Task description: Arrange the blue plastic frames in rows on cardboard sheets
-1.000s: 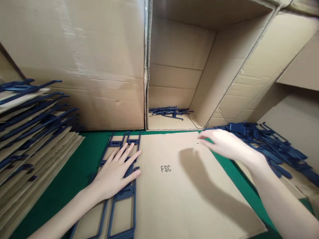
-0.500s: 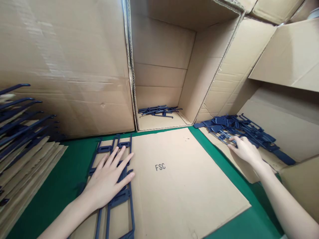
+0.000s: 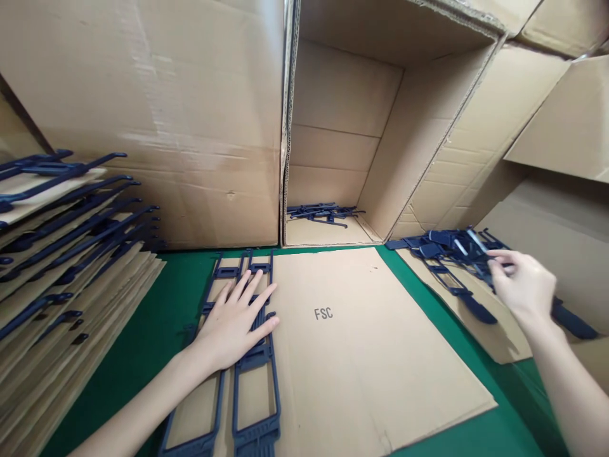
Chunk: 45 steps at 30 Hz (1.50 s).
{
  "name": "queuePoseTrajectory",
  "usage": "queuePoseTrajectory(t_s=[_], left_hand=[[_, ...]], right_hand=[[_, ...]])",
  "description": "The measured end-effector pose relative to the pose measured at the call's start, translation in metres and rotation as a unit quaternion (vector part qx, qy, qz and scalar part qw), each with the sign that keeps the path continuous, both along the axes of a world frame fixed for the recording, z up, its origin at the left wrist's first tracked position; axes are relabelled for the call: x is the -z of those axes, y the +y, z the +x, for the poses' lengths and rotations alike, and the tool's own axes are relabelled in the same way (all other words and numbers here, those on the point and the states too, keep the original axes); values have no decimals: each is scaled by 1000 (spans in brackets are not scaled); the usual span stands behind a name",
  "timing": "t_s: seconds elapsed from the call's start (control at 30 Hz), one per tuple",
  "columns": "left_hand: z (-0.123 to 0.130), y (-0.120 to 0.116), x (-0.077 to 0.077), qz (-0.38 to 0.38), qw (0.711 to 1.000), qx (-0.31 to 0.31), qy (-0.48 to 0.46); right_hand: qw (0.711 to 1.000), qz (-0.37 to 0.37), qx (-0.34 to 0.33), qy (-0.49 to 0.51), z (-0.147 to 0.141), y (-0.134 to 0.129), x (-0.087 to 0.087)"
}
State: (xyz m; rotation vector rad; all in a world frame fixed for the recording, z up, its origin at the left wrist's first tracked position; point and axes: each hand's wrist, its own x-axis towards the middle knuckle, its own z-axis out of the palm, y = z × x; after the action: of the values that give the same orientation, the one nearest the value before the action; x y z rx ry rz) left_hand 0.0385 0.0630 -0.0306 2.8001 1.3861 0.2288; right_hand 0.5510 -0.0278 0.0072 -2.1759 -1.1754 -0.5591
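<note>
My left hand [image 3: 235, 324] lies flat with fingers spread over two long dark blue plastic frames [image 3: 257, 393]. The frames rest side by side on the left part of a cardboard sheet [image 3: 352, 355] printed "FSC". Over at the right, my right hand [image 3: 523, 282] is closed, thumb and fingers pinching a dark blue plastic frame [image 3: 471, 244] that it lifts at a slant from the pile. The loose pile [image 3: 435, 244] of similar parts lies on another cardboard piece [image 3: 495, 336]. My wrist and fingers hide part of the pile.
At left stands a tall stack [image 3: 95, 298] of cardboard sheets layered with blue frames, some ends jutting out. An open carton [image 3: 342, 152] at the back holds several blue parts. A large closed box [image 3: 204, 139] stands beside it. Green table surface [image 3: 190, 279] shows between them.
My right hand has risen and moved right, now pulling up a blue frame from the pile. My left hand stays spread on the frames. The view has shifted left.
</note>
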Motion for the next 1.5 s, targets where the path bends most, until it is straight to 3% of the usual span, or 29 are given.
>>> queuePoseTrajectory(t_s=[0.1, 0.17, 0.23, 0.37, 0.43, 0.5, 0.57, 0.73, 0.87, 0.97, 1.07, 1.17, 1.33, 1.5], left_hand=[[0, 0, 0, -3, 1000, 1, 0], [0, 0, 0, -6, 1000, -1, 6], [0, 0, 1, -6, 1000, -4, 8], [0, 1, 3, 1, 1000, -6, 0], [0, 1, 4, 5, 1000, -4, 0], [0, 0, 5, 7, 1000, -3, 0], [-1, 0, 4, 5, 1000, -4, 1], [0, -1, 3, 1, 1000, -6, 5], [-1, -1, 4, 2, 1000, -8, 14], [-1, 0, 5, 6, 1000, -9, 13], [-1, 0, 4, 8, 1000, -6, 9], [-1, 0, 3, 6, 1000, -4, 13], [-1, -2, 3, 3, 1000, -7, 22], [-1, -1, 4, 8, 1000, -1, 12]], right_hand=[[972, 182, -67, 133, -27, 1, -19], [928, 218, -162, 253, -55, 3, -28], [884, 154, -258, 359, -91, 8, -28], [749, -3, -420, 512, -165, 30, -4], [724, -29, -447, 525, -194, 48, 12], [726, -40, -459, 511, -214, 67, 28], [748, -32, -467, 471, -226, 86, 42], [781, -5, -486, 391, -230, 108, 65], [818, -8, -508, 270, -224, 100, 66], [864, -43, -485, 128, -221, 94, 64], [883, -67, -458, 85, -220, 92, 62], [871, -51, -475, 113, -222, 92, 61], [815, -21, -549, 185, -226, 86, 60], [783, -76, -606, 117, -233, 80, 61]])
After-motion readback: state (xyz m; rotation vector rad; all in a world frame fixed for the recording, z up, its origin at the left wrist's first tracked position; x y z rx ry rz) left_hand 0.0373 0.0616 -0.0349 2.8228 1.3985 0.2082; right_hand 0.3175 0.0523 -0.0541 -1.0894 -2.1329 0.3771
